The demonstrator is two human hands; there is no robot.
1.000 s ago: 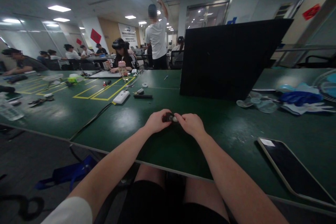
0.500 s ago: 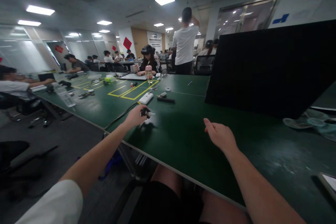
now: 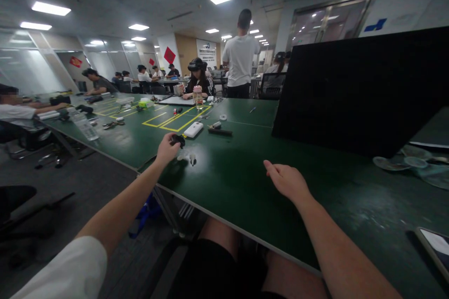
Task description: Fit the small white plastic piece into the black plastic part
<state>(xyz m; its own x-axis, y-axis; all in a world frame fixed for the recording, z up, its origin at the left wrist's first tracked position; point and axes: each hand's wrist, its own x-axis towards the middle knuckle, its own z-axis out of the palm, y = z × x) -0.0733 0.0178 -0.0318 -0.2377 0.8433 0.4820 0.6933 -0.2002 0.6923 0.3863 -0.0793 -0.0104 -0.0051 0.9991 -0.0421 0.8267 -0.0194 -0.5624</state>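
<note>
My left hand (image 3: pixel 167 149) is closed on a small black object (image 3: pixel 177 140) just above the green table (image 3: pixel 224 182). Below and right of it, a small pale and dark item (image 3: pixel 192 159) lies on the table. A white box-shaped device (image 3: pixel 193 130) sits right behind the black object. My right hand (image 3: pixel 286 180) hovers over the table to the right, its fingers curled in with the thumb on top; whether anything is inside is hidden.
A large black panel (image 3: pixel 354 93) stands at the right. Behind the white device lie a black bar (image 3: pixel 220 131) and a tape roll (image 3: pixel 223 117). A clear bottle (image 3: pixel 82 124) is at the left, a pink-lidded bottle (image 3: pixel 198 98) farther back. People sit beyond.
My left hand has moved left with the black object, and the small pale and dark item now shows on the table apart from it. The standing person has shifted left and lowered an arm.
</note>
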